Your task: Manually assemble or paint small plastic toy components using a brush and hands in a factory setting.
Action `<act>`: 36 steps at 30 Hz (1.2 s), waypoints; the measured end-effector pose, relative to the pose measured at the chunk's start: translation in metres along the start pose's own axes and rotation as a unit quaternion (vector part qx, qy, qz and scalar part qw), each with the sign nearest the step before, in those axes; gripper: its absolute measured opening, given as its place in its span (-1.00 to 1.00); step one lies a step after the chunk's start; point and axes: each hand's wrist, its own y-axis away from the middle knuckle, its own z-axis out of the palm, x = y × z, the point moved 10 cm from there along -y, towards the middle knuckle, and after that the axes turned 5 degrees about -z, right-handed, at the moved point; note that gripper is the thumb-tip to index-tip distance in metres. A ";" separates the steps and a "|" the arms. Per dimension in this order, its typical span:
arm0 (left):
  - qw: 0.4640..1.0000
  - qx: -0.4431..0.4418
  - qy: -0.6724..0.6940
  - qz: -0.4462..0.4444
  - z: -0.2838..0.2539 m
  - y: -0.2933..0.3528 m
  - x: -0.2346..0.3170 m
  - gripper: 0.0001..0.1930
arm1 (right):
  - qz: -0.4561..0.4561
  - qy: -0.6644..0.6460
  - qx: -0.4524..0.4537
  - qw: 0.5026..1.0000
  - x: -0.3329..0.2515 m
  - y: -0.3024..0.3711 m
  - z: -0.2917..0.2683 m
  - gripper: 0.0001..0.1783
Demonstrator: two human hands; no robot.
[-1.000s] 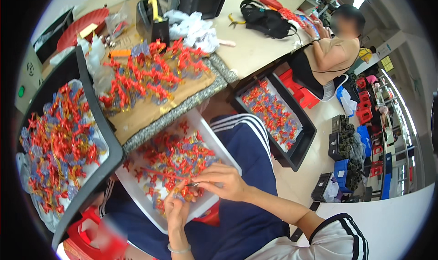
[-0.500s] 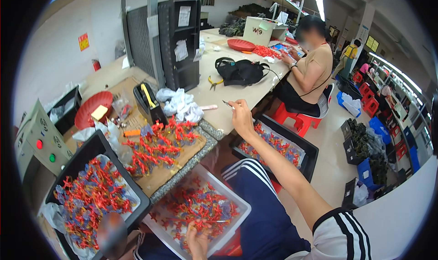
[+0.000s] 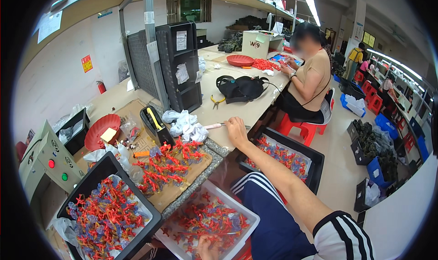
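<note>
1. Leftmost, I see a rigid black crate (image 3: 137, 189) heaped with glossy moulded pieces (image 3: 109, 216) in red, amber and translucent violet.
2. More knobbly, branching pieces lie on the flat brown cardboard (image 3: 198, 171).
3. In the smooth white tray (image 3: 253, 221), my left hand (image 3: 208, 248) sits curled low among similar pieces; I can't tell whether it grips one.
4. At the bench's edge, my right hand (image 3: 236, 130) bends its fingers beside a slim pink-handled tool (image 3: 212, 126); its grip is unclear. I judge this a tool-handling step, calling for a light pinch.
</note>
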 end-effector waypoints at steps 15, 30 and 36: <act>0.988 -0.121 0.095 -0.001 -0.005 -0.032 -0.013 -0.88 | -0.050 -0.158 -0.015 0.986 -0.043 -0.021 -0.018 -0.81; 0.980 -0.108 0.169 -0.011 -0.010 -0.022 -0.016 -0.75 | 0.004 0.033 -0.064 0.997 0.010 -0.035 0.010 -0.69; 0.987 -0.088 0.132 -0.013 -0.016 -0.024 -0.017 -0.84 | 0.002 -0.147 0.015 0.989 -0.064 -0.020 -0.054 -0.83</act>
